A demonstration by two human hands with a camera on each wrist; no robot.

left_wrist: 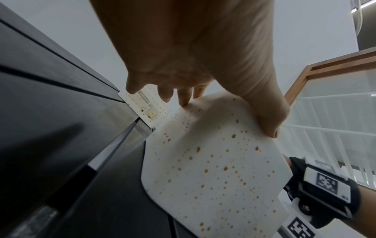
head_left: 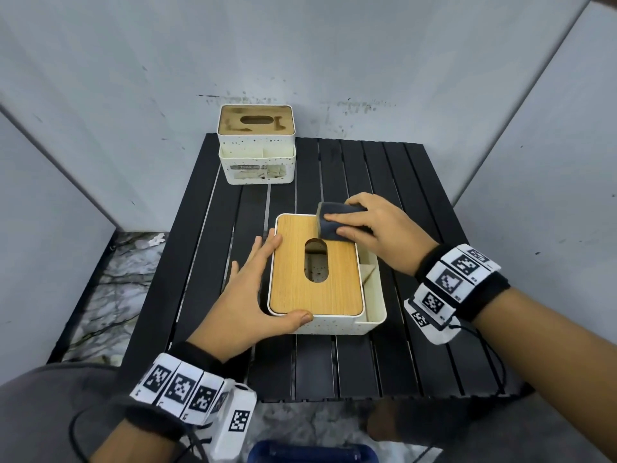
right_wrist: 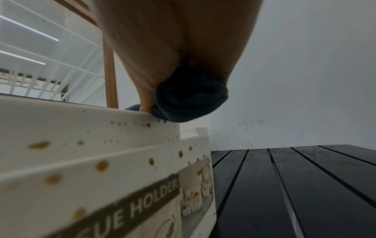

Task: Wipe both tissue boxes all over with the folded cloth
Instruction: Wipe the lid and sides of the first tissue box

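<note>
A speckled white tissue box with a wooden lid (head_left: 317, 279) stands mid-table; its side compartment faces right. My right hand (head_left: 364, 222) grips the dark folded cloth (head_left: 334, 225) and presses it on the lid's far right corner. In the right wrist view the cloth (right_wrist: 189, 99) sits bunched under my right hand (right_wrist: 173, 48), on the top edge of the near box (right_wrist: 91, 153). My left hand (head_left: 257, 282) lies flat against the box's left side, thumb on the near rim. Its fingers (left_wrist: 185, 99) touch the spotted wall (left_wrist: 213, 169). A second, stained tissue box (head_left: 256, 152) stands at the far left.
The black slatted table (head_left: 417, 195) is hemmed in by grey walls at the back and both sides. Marbled floor (head_left: 110, 282) shows on the left. A blue object (head_left: 314, 452) lies below the table's near edge.
</note>
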